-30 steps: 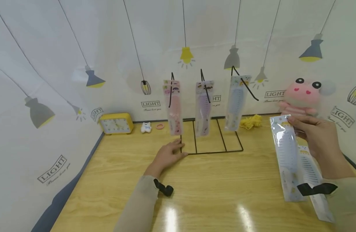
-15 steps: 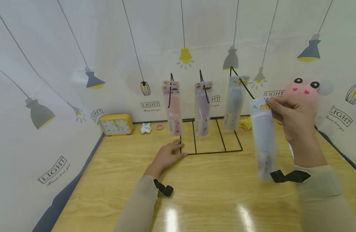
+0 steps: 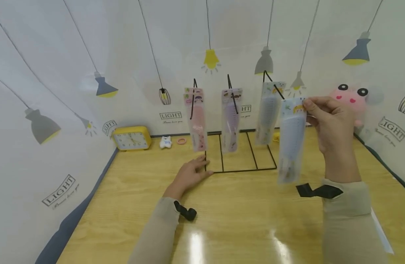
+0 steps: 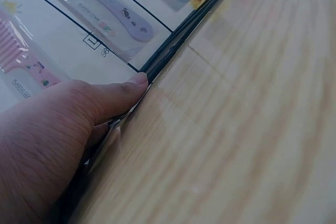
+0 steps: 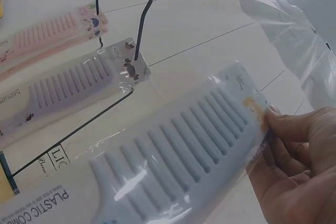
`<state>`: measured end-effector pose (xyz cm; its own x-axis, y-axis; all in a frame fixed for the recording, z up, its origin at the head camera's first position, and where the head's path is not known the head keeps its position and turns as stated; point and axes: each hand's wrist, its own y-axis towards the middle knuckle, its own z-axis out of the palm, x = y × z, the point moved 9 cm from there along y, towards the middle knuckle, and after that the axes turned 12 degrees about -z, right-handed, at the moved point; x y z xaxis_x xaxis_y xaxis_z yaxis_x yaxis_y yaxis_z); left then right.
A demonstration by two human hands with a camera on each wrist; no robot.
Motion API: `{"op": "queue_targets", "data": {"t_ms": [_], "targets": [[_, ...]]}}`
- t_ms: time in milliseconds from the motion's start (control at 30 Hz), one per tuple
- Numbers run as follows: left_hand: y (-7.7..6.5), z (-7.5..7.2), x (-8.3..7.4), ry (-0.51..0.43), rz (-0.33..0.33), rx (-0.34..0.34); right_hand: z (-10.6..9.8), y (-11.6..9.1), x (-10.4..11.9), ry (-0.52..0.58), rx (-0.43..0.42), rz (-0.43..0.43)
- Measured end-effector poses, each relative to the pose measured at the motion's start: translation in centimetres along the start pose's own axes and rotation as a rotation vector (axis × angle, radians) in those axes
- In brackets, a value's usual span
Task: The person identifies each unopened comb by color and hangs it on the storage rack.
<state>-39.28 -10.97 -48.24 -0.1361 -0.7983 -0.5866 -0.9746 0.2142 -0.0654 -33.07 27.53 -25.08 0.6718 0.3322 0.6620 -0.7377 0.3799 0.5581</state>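
Note:
My right hand (image 3: 332, 128) pinches the top corner of a packaged blue comb (image 3: 291, 139) between thumb and fingers. The package hangs down, its top edge close to the tip of the right hook. Whether the hook meets its hole cannot be told. Hanging on the black wire rack (image 3: 240, 171) are pink combs (image 3: 198, 124) on the left hook, a purple comb (image 3: 230, 121) in the middle and another blue comb (image 3: 267, 110) on the right. My left hand (image 3: 189, 176) rests at the rack's front left corner, its thumb (image 4: 123, 92) along the base wire.
A yellow clock (image 3: 132, 138), a small white bear figure (image 3: 165, 142) and a pink ring (image 3: 181, 140) stand left of the rack. Behind my right hand sit a pink plush toy (image 3: 351, 101) and yellow yarn (image 3: 276, 137). Another package (image 3: 382, 233) lies partly hidden by my right sleeve.
My right hand has carried the packaged blue comb left and up, from beside the plush toy to the right hook's tip. The left hand has stayed at the rack's corner.

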Motion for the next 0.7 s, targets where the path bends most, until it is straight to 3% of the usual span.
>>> {"op": "queue_targets", "data": {"t_ms": [700], "targets": [[-0.07, -0.27, -0.25, 0.002, 0.002, 0.004, -0.09, -0.02, -0.63, -0.124, 0.114, 0.054]]}}
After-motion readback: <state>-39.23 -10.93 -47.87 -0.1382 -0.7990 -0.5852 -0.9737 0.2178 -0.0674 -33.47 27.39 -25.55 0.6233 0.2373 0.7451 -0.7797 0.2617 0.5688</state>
